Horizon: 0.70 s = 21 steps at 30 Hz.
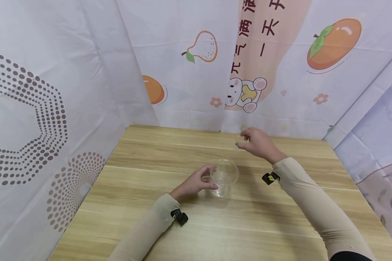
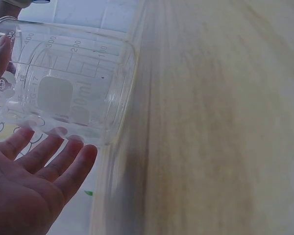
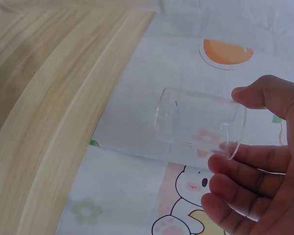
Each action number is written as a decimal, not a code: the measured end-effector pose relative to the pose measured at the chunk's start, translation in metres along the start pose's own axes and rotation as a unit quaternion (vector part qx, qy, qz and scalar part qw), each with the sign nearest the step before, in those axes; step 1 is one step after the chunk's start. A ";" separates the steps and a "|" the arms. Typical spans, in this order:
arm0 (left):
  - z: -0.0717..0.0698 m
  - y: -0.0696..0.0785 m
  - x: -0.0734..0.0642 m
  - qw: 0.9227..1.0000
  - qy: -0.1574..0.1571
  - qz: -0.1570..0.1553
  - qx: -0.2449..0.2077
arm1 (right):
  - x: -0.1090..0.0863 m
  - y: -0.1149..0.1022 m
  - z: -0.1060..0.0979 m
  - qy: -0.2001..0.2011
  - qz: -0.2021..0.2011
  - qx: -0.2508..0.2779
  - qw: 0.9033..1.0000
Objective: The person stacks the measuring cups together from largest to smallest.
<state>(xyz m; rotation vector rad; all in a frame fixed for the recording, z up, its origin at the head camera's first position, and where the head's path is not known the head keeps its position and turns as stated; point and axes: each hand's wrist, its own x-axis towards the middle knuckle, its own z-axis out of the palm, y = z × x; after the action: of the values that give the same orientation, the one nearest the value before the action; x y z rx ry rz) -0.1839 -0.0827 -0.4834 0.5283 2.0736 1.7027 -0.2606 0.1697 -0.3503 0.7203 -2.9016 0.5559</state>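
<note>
Two beakers on the go, small one up in the air.
Table bears the large beaker, left hand steadying it with near-straight fingers; right hand pinches the small beaker aloft behind it. Looks like mid-transfer; next needs careful lining-up over that rim.

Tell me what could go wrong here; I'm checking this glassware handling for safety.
The right hand pinches the small glass only at its rim, in the air over the table; it could slip and break. The left hand merely touches the beaker with straight fingers, so a nudge might tip it.
</note>
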 end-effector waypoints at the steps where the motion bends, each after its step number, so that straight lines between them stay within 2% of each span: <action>1: 0.000 0.000 0.000 1.000 0.001 -0.001 0.000 | 0.000 -0.001 0.000 0.001 -0.001 -0.001 1.000; 21: 0.001 -0.002 0.001 1.000 0.006 -0.005 0.000 | -0.008 -0.016 -0.003 0.007 -0.017 0.005 1.000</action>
<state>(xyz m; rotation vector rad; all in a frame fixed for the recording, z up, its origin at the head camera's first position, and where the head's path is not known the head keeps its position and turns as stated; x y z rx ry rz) -0.1843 -0.0819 -0.4852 0.5091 2.0801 1.7043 -0.2465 0.1611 -0.3433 0.7634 -2.8693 0.5710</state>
